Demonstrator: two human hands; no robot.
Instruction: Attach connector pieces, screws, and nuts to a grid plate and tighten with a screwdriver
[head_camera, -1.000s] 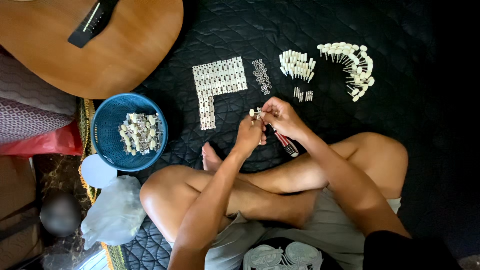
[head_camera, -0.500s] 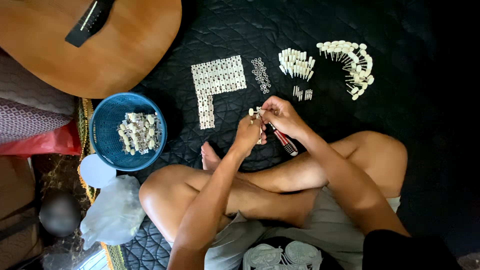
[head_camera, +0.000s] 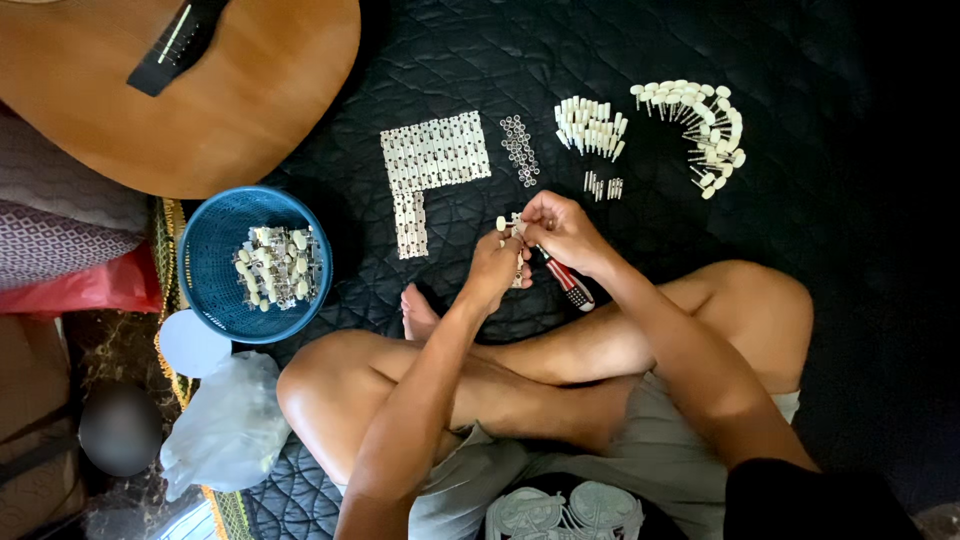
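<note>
- The left hand (head_camera: 492, 272) sits at the centre of the frame, its fingers pinched around a small metal tuning-machine part (head_camera: 510, 232) with a cream knob; the part pokes up just above those fingertips.
- The right hand (head_camera: 562, 232) meets it from the right, fingers clenched on a screwdriver (head_camera: 565, 280) whose red-and-white striped handle slants down to the lower right under the palm. Its tip is hidden between the two hands.
- Both hands touch at the part, above the person's crossed bare legs, over a black quilted mat (head_camera: 780, 200).
- Above the hands, on the mat: an L-shaped block of pale plates (head_camera: 430, 160), a short column of small metal rings (head_camera: 518, 150), a bunch of cream pegs (head_camera: 590, 128) and, at the upper right, a curved row of cream-knobbed shafts (head_camera: 705, 125).
- A few small screws (head_camera: 602, 186) lie just above the right hand.
- At the left, a blue basket (head_camera: 215, 235) holds more assembled parts.
- An acoustic guitar (head_camera: 180, 90) fills the upper left.
- A white plastic bag (head_camera: 225, 425) lies at the lower left.
</note>
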